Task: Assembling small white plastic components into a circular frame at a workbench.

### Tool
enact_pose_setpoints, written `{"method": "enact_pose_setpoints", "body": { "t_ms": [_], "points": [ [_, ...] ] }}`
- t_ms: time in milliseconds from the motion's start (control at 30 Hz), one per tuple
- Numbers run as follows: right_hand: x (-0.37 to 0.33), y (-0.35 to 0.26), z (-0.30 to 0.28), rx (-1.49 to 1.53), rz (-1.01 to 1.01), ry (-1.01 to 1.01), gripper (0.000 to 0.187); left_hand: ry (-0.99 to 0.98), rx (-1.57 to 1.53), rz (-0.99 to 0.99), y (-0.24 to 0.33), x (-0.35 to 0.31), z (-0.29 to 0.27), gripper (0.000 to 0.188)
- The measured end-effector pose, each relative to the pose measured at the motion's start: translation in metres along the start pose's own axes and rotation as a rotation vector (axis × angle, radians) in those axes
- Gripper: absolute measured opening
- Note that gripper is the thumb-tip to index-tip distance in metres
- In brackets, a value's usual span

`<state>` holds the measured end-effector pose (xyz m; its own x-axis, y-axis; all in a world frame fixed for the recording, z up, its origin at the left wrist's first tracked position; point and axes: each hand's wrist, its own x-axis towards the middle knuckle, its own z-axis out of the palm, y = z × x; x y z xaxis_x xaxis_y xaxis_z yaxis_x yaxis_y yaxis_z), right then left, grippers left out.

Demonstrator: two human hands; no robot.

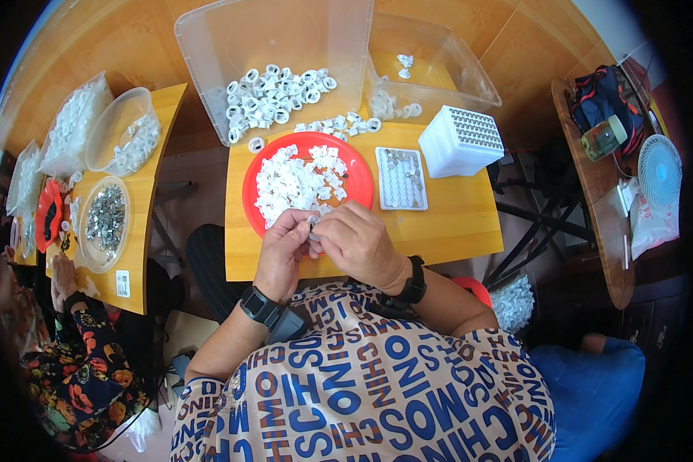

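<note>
As the head view looks down, the left hand (282,250) and right hand (362,245) meet over the near edge of the table (454,219), fingers bent inward, both pinching a small grey-and-white part (313,221). Just beyond the hands lies a red plate (251,189) heaped with white pieces (281,183); to their forward right are a shallow tray (404,207) of round discs (399,159) and stacked white trays (446,150).

Left hand (282,248), right hand (362,245) close together; fingers (336,229) bent, pinching.

Small piece (313,222) mostly hidden by your fingers (336,229); blue clothing (593,396), near right, partly behind your shirt (362,393).
</note>
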<state>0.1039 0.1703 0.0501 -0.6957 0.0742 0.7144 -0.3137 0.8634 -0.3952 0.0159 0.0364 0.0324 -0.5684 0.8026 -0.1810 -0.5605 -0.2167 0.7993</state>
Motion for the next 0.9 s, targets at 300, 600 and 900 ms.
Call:
{"method": "enact_pose_setpoints", "body": {
  "t_ms": [300,600,900],
  "points": [
    [-0.004,0.007,0.000,0.589,0.476,-0.027,0.008,-0.052,-0.035,-0.058,-0.003,0.000,-0.005,0.021],
    [-0.014,0.018,0.013,1.279,0.857,-0.066,0.012,-0.048,-0.059,-0.078,-0.006,0.002,-0.008,0.025],
    [-0.021,0.019,0.022,1.174,1.018,-0.087,0.016,-0.039,-0.042,-0.047,-0.005,0.003,-0.008,0.027]
  ]
}}
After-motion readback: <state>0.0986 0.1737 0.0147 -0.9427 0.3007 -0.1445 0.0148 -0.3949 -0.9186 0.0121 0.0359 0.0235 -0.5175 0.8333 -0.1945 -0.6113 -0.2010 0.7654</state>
